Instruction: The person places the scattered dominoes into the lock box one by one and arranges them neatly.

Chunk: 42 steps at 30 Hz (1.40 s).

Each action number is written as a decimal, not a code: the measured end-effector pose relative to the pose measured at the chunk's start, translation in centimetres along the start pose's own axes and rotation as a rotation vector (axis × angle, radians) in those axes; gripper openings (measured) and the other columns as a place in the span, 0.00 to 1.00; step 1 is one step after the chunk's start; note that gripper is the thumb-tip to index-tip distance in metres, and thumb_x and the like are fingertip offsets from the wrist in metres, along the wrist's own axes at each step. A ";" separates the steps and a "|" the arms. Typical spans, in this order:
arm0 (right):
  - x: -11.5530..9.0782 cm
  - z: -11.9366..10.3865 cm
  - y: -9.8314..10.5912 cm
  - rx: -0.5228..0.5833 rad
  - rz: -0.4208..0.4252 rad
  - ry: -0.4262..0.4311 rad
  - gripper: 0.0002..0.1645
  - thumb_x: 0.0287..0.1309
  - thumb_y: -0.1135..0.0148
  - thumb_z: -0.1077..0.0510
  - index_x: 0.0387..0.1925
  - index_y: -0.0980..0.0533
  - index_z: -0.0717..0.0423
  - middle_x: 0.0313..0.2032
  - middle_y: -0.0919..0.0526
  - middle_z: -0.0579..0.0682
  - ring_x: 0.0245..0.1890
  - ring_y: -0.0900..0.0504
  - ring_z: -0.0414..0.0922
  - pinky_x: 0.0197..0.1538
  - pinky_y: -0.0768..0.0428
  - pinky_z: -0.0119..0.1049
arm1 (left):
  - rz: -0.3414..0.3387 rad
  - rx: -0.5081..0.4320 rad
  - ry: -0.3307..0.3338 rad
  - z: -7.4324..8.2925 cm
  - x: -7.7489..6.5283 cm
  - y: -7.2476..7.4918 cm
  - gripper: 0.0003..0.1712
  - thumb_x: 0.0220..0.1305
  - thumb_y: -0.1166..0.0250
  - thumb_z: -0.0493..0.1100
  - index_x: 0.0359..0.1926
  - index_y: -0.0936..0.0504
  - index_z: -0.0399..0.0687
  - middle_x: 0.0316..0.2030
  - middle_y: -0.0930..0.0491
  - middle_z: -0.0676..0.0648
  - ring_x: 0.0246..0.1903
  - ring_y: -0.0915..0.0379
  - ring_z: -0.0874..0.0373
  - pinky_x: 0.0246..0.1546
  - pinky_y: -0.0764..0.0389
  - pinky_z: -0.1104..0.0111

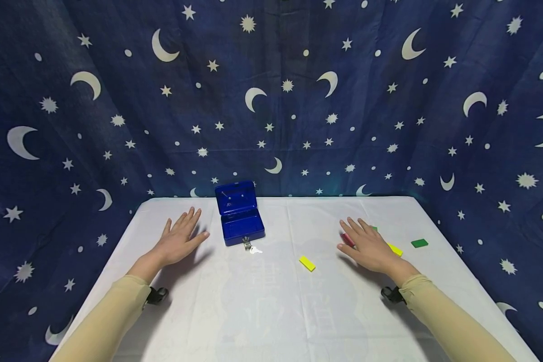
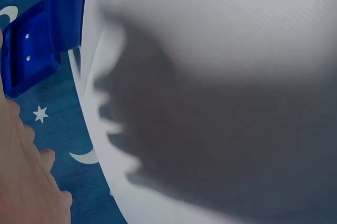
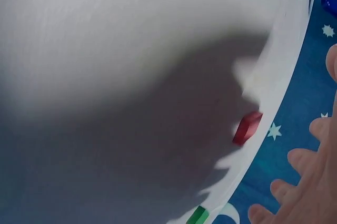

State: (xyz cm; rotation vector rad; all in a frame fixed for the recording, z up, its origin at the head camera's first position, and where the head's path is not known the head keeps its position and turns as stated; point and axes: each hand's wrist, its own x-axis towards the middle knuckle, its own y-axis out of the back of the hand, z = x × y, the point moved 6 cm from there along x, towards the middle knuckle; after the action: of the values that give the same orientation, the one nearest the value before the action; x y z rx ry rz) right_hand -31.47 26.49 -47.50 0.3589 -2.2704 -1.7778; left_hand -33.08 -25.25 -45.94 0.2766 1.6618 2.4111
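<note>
Blue box (image 1: 236, 239); lid (image 1: 238, 202) raised (blue floor (image 1: 243, 224) visible inside); left hand (image 1: 177, 242) near

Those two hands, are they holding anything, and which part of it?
Nothing is held. The left hand is spread out beside the open blue box; the right hand is spread too, with the red block lying below it.
</note>
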 end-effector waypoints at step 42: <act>1.2 -6.1 -1.6 0.227 -0.073 0.180 0.38 0.68 0.37 0.39 0.73 0.33 0.48 0.72 0.31 0.49 0.72 0.35 0.53 0.71 0.37 0.55 | -0.042 -0.188 -0.132 3.4 2.2 -2.2 0.41 0.70 0.36 0.60 0.75 0.35 0.46 0.80 0.55 0.42 0.76 0.53 0.40 0.70 0.48 0.38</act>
State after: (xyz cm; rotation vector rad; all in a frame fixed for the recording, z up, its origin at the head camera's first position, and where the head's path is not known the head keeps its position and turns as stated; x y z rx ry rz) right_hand -30.54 20.09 -47.62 0.6250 -2.3587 -1.4543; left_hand -34.13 -20.82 -46.72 0.3577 1.3612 2.4389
